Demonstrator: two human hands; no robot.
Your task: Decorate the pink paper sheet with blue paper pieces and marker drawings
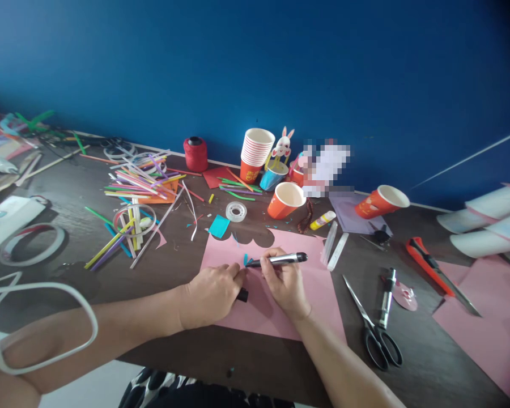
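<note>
My right hand (287,289) grips a silver-and-black marker (284,259), its tip pointing left at a small blue paper scrap (247,259). That scrap sits by the fingertips of my left hand (215,294), which is closed, with a black marker cap (242,294) sticking out from under its fingers. Both hands rest over a pink paper sheet (318,306) with a scalloped cut along its far edge. A blue paper square (219,226) lies just beyond that edge, next to a roll of clear tape (236,212).
Black-handled scissors (376,337), another marker (388,297) and a red utility knife (429,266) lie to the right. Paper cups (285,201) and a glue stick (323,220) stand or lie behind. Colourful strips (140,181) and red thread (195,154) are at left.
</note>
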